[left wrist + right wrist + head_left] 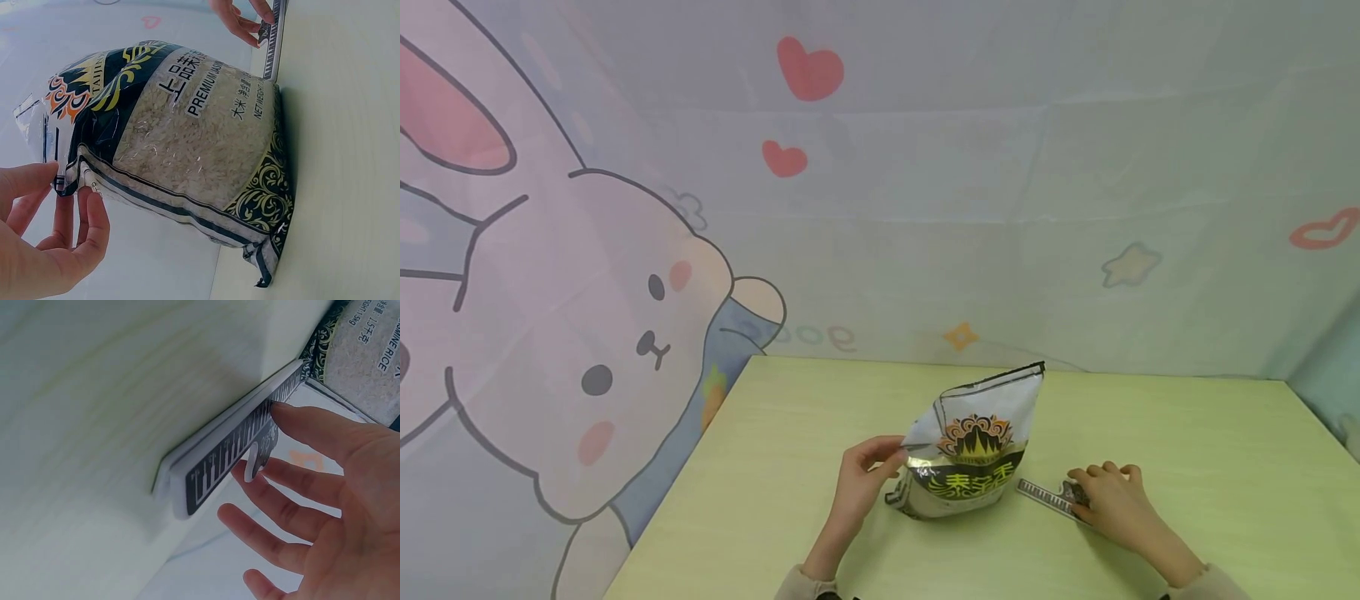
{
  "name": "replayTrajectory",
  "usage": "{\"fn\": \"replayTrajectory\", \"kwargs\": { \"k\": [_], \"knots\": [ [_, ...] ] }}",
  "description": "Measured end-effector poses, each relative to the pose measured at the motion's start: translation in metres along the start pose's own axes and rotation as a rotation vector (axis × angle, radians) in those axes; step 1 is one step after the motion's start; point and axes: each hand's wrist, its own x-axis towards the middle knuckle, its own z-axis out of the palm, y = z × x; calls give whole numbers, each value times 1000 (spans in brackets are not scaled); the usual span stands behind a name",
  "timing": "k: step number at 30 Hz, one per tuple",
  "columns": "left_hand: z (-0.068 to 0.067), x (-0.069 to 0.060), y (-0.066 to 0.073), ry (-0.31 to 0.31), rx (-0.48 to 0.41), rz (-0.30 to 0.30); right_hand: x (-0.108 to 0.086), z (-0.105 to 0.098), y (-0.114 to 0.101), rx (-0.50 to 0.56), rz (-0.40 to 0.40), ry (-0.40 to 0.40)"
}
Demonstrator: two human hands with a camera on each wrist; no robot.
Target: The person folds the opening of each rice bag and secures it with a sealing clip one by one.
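A bag of rice [973, 471] stands on the table, its white top leaning to the right. My left hand [859, 483] pinches the bag's side edge between thumb and fingers; grains show through the clear panel of the rice bag [194, 137] in the left wrist view. To the right of the bag, my right hand [1116, 504] holds a long flat clip [1045, 497] with a black-and-white piano-key print. Seen from the right wrist, the thumb lies on the clip [219, 459], with fingers behind its dark tab. The clip's far end is close to the bag's base.
The pale yellow-green table [1210, 442] extends around both hands. Behind it hangs a cloth backdrop [925, 250] with a rabbit, hearts and stars, meeting the table's back edge.
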Motion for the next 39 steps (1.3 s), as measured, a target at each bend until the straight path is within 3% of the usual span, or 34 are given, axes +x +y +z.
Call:
{"fn": "replayTrajectory", "kwargs": {
  "k": [7,16,23,29,35,39],
  "knots": [
    [1,0,1,-3,-15,6,-1,1,1,-9,-10,57],
    [-3,10,-25,20,-59,0,-1,1,1,-29,-70,149],
    [-3,8,-20,20,-64,1,-3,1,1,-15,-96,199],
    [-2,2,-6,7,-34,6,-6,1,0,45,-69,180],
    [-2,7,-22,2,-36,-8,-9,2,-1,102,-32,163],
    [-1,8,-25,7,-34,5,-9,2,-1,136,-21,138]
  ]
}}
